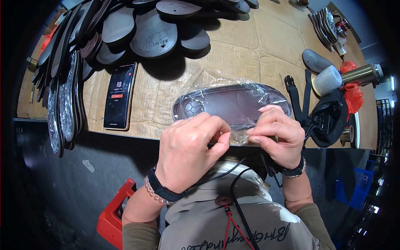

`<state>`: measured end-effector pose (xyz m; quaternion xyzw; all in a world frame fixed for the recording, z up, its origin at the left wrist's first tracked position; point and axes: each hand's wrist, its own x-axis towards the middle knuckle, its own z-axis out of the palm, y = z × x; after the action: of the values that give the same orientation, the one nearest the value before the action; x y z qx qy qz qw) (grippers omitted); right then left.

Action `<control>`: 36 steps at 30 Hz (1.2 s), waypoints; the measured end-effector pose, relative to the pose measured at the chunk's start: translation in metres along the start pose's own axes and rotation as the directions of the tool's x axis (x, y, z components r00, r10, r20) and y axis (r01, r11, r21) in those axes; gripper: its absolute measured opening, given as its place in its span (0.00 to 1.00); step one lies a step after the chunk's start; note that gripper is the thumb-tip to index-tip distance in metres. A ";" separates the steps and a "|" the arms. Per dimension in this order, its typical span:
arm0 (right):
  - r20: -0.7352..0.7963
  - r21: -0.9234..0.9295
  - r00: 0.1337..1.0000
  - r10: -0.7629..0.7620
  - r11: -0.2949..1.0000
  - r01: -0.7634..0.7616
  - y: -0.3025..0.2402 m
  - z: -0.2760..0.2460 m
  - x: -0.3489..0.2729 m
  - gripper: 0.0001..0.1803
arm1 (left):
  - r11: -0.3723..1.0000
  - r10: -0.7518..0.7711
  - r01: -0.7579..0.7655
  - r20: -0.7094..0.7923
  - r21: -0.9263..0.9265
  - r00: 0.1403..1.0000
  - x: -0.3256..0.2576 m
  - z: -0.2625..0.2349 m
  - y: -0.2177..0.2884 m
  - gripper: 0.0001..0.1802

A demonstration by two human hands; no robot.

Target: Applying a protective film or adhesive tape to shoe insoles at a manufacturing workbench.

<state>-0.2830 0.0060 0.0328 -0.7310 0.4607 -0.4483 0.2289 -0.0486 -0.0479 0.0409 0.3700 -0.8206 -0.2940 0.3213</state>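
Observation:
A dark brown shoe sole (233, 102) with a football pattern at its left end lies on the cardboard-covered table in front of me. Clear plastic film (237, 135) wraps over it and bunches up along its near edge. My left hand (193, 139) is closed, thumb and forefinger pinched together at the film by the sole's near side. Opposite it, my right hand (277, 131) pinches the film between thumb and fingers. Both hands rest close to the table's front edge.
Dark soles (154, 35) are piled at the back left, some film-wrapped (68, 100) at the edge. A lit phone (120, 96) lies left. At right are a black pouch (329, 116), a white roll (327, 80), a metal flask (362, 75) and a grey sole (316, 61). A red stool (114, 212) stands below.

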 end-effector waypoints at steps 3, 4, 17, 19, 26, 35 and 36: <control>-0.035 0.031 0.998 0.060 0.998 -0.059 0.000 0.002 0.000 0.08 | 1.000 -0.015 0.015 0.012 0.005 1.000 0.001 -0.001 -0.001 0.07; -0.055 0.036 0.995 0.081 0.996 -0.079 -0.001 0.003 0.001 0.08 | 1.000 -0.015 0.015 0.013 0.005 1.000 0.002 -0.002 0.000 0.07; -0.050 0.010 0.995 0.086 0.996 -0.086 -0.002 0.003 0.001 0.08 | 0.993 0.007 -0.002 0.042 -0.122 0.999 0.009 -0.006 0.009 0.05; -0.035 -0.006 0.997 0.069 0.998 -0.070 -0.005 0.002 0.003 0.11 | 0.990 0.006 -0.001 0.035 -0.139 0.999 0.009 -0.006 0.009 0.05; -0.084 -0.048 0.996 0.017 0.999 -0.021 -0.010 0.005 0.009 0.12 | 0.990 -0.007 0.016 0.064 -0.137 0.998 0.009 -0.008 0.012 0.04; -0.082 -0.107 0.997 -0.016 0.994 0.007 -0.015 0.006 0.011 0.09 | 0.998 0.018 -0.013 0.072 -0.069 0.997 0.007 -0.010 0.011 0.06; -0.101 -0.123 0.994 -0.040 0.992 0.027 -0.015 0.006 0.011 0.09 | 0.999 0.020 -0.016 0.079 -0.043 0.997 0.007 -0.010 0.011 0.06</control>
<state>-0.2686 0.0027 0.0458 -0.7271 0.4860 -0.4604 0.1521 -0.0495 -0.0500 0.0573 0.3437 -0.8297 -0.3228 0.2989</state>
